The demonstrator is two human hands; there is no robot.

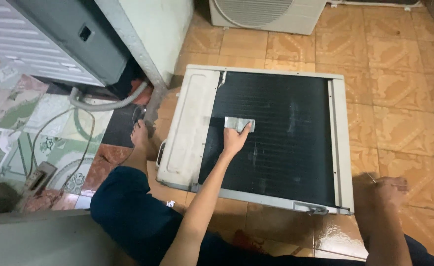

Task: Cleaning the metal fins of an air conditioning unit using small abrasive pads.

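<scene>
On the tiled floor (399, 88) lies the big air-conditioner unit (187, 133), its dark fin coil (286, 143) facing up. The left hand (235, 139) presses a small metal fin comb (239, 123) against the coil's upper left, fingers closed on its lower edge. Pale streaks mark a few patches near it; most of the coil looks untouched, so I'd judge this early going. The right hand (387, 189), blurred, rests on the floor off the unit's lower right corner; its grip can't be read.

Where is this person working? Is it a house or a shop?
Probably a home-style repair corner for air conditioners. An air-conditioner unit lies flat on the tiled floor, another fan unit stands behind, and the left hand holds a small metal comb.
</scene>
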